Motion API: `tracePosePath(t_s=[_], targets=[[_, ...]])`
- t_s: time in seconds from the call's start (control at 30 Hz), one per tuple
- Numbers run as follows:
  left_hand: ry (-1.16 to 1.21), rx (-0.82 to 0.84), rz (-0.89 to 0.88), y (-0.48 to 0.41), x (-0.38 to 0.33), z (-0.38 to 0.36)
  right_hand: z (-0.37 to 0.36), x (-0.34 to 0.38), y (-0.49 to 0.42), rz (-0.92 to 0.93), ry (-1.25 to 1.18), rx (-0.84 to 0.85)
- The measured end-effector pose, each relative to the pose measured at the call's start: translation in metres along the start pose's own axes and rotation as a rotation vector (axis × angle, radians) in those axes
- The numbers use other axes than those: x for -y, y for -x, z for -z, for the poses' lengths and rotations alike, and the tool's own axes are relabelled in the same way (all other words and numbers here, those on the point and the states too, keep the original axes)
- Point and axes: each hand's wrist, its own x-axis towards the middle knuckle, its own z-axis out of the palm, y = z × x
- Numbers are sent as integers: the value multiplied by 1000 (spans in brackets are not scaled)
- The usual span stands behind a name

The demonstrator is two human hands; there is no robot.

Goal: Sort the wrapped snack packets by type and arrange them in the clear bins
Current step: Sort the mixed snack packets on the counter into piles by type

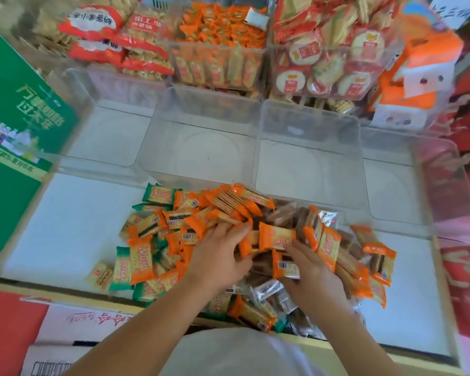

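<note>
A heap of wrapped snack packets (228,240) lies on the white table in front of me: mostly orange packets (326,245), some green ones (122,264), brown ones (282,213) and silver ones (269,290). My left hand (217,253) reaches into the middle of the heap, its fingers curled over orange packets. My right hand (312,275) lies just to the right and grips an orange packet (285,267). Another orange packet (276,236) stands between the two hands. Behind the heap is a row of empty clear bins (209,156), (307,164), (111,137).
A back row of clear bins holds orange packets (220,36), round crackers (323,63) and large red-and-white bags (114,42). A green box (19,131) stands at the left, an orange-and-white carton (418,71) at the right. A cardboard box (73,321) sits below the table's front edge.
</note>
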Motion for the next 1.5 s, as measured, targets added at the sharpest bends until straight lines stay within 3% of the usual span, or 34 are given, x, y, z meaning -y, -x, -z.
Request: tracePosePath(t_s=[0.2,0.47,0.63,0.8,0.9,1.13,1.23,1.37,1.5], targets=[[162,18,-36,-9,9,6,11,17,2,52,-99,-252],[213,-67,-57,3,25,47,18,35,-43,-90,-125,11],[517,-187,119,21,32,70,18,33,-51,13,24,44],[710,-266,199,40,40,83,45,63,-49,66,-407,-213],[753,-352,264,45,62,89,61,110,-55,24,-629,-81],[698,-595,576,74,181,122,4,252,-113,79,-599,142],[660,-580,755,80,239,135,-41,318,-136,106,-600,244],[619,-524,901,73,296,132,-96,376,-156,3,-615,356],[708,-479,881,56,339,122,-139,399,-177,-159,-682,404]])
